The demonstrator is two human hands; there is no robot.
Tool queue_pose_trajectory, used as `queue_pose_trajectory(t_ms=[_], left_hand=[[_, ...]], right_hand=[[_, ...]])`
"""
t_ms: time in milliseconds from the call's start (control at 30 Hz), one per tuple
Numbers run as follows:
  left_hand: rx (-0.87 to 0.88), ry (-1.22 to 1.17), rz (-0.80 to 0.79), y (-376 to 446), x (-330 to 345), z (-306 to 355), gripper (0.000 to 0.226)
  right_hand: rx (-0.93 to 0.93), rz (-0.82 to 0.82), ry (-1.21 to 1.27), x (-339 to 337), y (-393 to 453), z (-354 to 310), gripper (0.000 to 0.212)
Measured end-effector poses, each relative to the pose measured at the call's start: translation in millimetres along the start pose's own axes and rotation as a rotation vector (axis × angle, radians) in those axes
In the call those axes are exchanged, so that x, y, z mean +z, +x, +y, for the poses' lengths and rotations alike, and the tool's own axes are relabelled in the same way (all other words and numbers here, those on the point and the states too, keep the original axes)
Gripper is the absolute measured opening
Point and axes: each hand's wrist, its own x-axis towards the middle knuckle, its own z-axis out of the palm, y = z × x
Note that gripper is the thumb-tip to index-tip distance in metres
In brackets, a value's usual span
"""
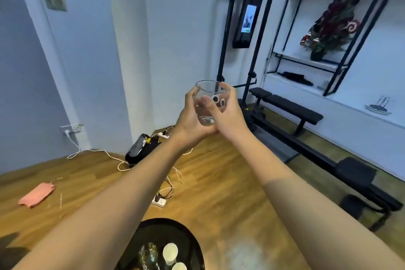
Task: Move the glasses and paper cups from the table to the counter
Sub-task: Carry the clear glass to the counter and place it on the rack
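A clear drinking glass [209, 90] with two round eye-like marks on its side is held up in front of me, well above the floor. My left hand [190, 116] grips it from the left and below. My right hand [228, 114] wraps it from the right, thumb across the front. At the bottom of the view a round black table [186, 234] carries another clear glass [150, 255] and two white paper cups [170, 252], the second [179, 266] cut off by the frame edge.
A black fitness stand with a lit screen [247, 19] and a black bench [287, 105] stand against the right wall under white shelves [306, 61]. Cables, power strips [158, 201], a black bag [140, 149] and a pink cloth [37, 194] lie on the wooden floor.
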Motion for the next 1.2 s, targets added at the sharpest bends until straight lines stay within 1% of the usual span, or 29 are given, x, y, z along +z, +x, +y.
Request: queue_pose_trajectory(t_ms=[67,167,300,433,500,633,700,900,1000,1133,1200], left_hand=[[0.019,-0.022,-0.024,7,14,7,0.110],[0.027,-0.029,-0.041,14,32,12,0.112],[0.044,-0.045,-0.073,28,63,13,0.106],[0.042,-0.098,-0.142,36,112,18,0.099],[0.046,-0.111,-0.198,40,144,25,0.100],[0.083,-0.133,-0.401,47,214,40,0.117],[0.106,-0.125,-0.477,51,255,48,0.123],[0.209,-0.106,-0.552,64,392,73,0.121],[0.217,-0.092,-0.600,73,458,88,0.114],[0.207,-0.125,-0.628,85,549,110,0.121],[0.195,-0.156,-0.652,89,596,123,0.119]], right_hand=[[0.000,0.009,-0.034,-16,-3,-1,0.086],[-0.001,0.017,-0.044,-37,-7,2,0.091],[0.027,0.064,-0.076,-67,-9,4,0.086],[0.090,0.093,-0.075,-112,-16,13,0.087],[0.119,0.138,-0.086,-143,-24,22,0.086],[0.155,0.252,-0.140,-216,-45,42,0.079],[0.178,0.294,-0.153,-256,-56,52,0.078],[0.226,0.369,-0.206,-381,-87,82,0.087],[0.250,0.379,-0.252,-447,-100,97,0.088],[0.245,0.405,-0.295,-534,-113,109,0.089],[0.238,0.432,-0.295,-576,-119,117,0.090]])
